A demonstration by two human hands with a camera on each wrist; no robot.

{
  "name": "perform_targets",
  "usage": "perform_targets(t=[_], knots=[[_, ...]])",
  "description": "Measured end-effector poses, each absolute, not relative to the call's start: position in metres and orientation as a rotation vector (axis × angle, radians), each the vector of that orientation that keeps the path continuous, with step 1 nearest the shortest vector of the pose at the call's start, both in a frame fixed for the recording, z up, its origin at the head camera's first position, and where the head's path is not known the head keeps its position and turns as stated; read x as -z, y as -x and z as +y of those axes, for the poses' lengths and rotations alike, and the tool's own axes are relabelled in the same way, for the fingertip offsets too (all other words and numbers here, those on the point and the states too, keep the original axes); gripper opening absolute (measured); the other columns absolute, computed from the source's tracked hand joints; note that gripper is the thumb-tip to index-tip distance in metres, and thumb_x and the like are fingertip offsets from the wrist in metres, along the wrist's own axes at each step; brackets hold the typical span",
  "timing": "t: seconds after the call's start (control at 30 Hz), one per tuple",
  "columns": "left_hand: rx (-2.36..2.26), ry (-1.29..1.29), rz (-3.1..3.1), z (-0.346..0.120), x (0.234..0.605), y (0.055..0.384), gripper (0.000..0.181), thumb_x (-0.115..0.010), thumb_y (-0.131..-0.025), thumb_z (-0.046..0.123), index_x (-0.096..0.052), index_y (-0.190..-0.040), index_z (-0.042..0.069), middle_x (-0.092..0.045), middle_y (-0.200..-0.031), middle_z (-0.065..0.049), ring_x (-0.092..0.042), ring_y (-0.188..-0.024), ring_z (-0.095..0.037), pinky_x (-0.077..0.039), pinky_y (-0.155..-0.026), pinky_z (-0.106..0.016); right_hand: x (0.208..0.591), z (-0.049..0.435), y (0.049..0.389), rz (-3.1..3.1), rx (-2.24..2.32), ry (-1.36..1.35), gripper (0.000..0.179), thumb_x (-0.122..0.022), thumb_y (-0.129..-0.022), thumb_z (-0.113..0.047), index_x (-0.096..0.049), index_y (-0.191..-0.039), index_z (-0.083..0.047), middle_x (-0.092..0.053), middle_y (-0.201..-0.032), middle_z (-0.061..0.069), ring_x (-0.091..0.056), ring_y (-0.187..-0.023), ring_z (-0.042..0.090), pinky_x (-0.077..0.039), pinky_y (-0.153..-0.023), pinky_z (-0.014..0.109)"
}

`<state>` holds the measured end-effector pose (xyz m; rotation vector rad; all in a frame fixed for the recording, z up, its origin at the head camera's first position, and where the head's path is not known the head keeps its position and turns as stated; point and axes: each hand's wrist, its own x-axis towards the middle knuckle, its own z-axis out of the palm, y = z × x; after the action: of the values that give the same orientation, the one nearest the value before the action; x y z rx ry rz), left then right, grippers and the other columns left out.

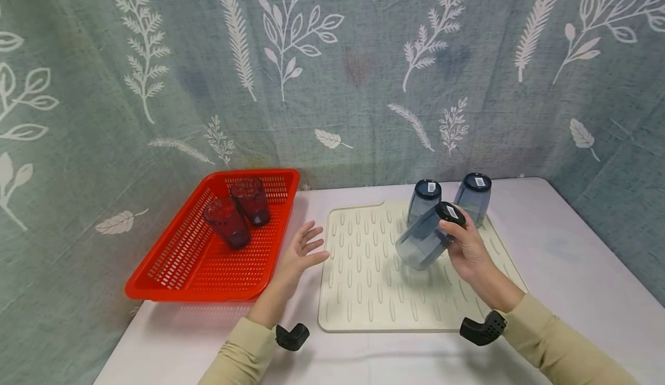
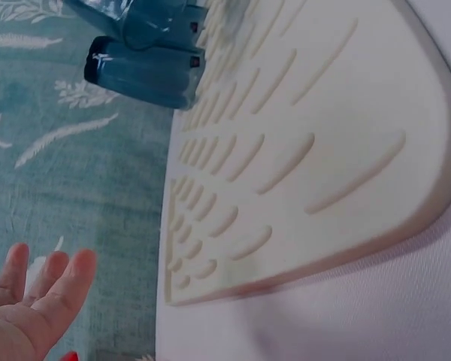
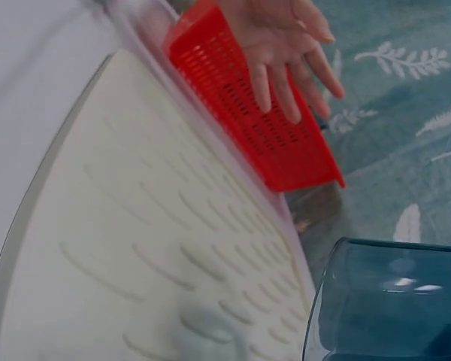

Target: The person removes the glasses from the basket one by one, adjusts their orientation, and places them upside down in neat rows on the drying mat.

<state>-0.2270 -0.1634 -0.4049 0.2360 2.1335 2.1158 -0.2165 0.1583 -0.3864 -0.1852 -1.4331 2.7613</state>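
Note:
My right hand (image 1: 470,249) grips a blue drinking glass (image 1: 423,240) near its base, holding it tilted over the cream drying mat (image 1: 358,292), its mouth toward the lower left. In the right wrist view the glass (image 3: 398,301) fills the lower right corner. Behind it, two more blue glasses stand upside down at the mat's back right, one nearer (image 1: 423,203) and one farther right (image 1: 475,197). My left hand (image 1: 301,252) hovers with spread fingers between the mat and the red basket (image 1: 208,281), holding nothing. Its fingers (image 2: 68,289) also show in the left wrist view.
Two glasses (image 1: 228,223) lean side by side inside the red basket, which stands at the left of the white table (image 1: 561,246). A grey-green curtain (image 1: 358,125) with white leaf prints hangs right behind the table's back edge and along both sides.

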Motion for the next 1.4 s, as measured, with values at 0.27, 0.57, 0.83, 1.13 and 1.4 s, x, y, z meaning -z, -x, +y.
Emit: perform_targets(t=[0.27, 0.57, 0.83, 1.13, 1.4], knots=[[-2.109, -0.245, 2.158, -0.169, 0.399, 0.225, 0.074, -0.062, -0.08, 0.001, -0.023, -0.143, 0.009, -0.033, -0.143, -0.016, -0.034, -0.129, -0.037, -0.032, -0.103, -0.05, 0.387, 0.171, 0.215, -1.65, -2.659, 0.173, 0.044, -0.057, -0.083, 0.002, -0.043, -0.113, -0.027, -0.037, -0.117, -0.009, -0.038, -0.103, 0.006, -0.031, -0.089, 0.017], [-2.071, -0.259, 2.215, -0.178, 0.394, 0.226, 0.075, -0.064, -0.08, 0.004, -0.024, -0.143, 0.011, -0.034, -0.143, -0.014, -0.035, -0.129, -0.033, -0.03, -0.104, -0.05, 0.392, 0.188, 0.212, -1.849, -2.536, 0.085, 0.043, -0.06, -0.084, -0.001, -0.044, -0.113, -0.028, -0.042, -0.113, -0.011, -0.044, -0.099, 0.001, -0.034, -0.085, 0.015], [-1.984, -0.259, 2.308, -0.19, 0.379, 0.223, 0.073, -0.064, -0.082, 0.007, -0.023, -0.142, 0.014, -0.035, -0.143, -0.009, -0.036, -0.129, -0.029, -0.032, -0.104, -0.047, 0.393, 0.202, 0.212, -1.984, -2.427, 0.105, 0.046, -0.064, -0.083, -0.004, -0.043, -0.115, -0.031, -0.046, -0.109, -0.015, -0.047, -0.096, -0.002, -0.037, -0.083, 0.012], [-2.021, -0.315, 2.297, -0.21, 0.351, 0.216, 0.069, -0.059, -0.086, 0.007, -0.022, -0.143, 0.014, -0.034, -0.143, -0.009, -0.036, -0.129, -0.028, -0.044, -0.091, -0.021, 0.396, 0.218, 0.211, -2.053, -2.337, 0.103, 0.049, -0.066, -0.082, -0.007, -0.042, -0.116, -0.032, -0.044, -0.109, -0.017, -0.044, -0.097, -0.005, -0.033, -0.082, 0.011], [-1.963, -0.282, 2.419, -0.237, 0.331, 0.215, 0.068, -0.058, -0.089, 0.014, -0.018, -0.145, 0.015, -0.031, -0.144, -0.009, -0.034, -0.13, -0.027, -0.044, -0.088, -0.016, 0.397, 0.235, 0.213, -2.186, -2.2, 0.117, 0.057, -0.066, -0.083, -0.011, -0.035, -0.126, -0.033, -0.04, -0.11, -0.02, -0.039, -0.104, -0.005, -0.019, -0.108, 0.037]])
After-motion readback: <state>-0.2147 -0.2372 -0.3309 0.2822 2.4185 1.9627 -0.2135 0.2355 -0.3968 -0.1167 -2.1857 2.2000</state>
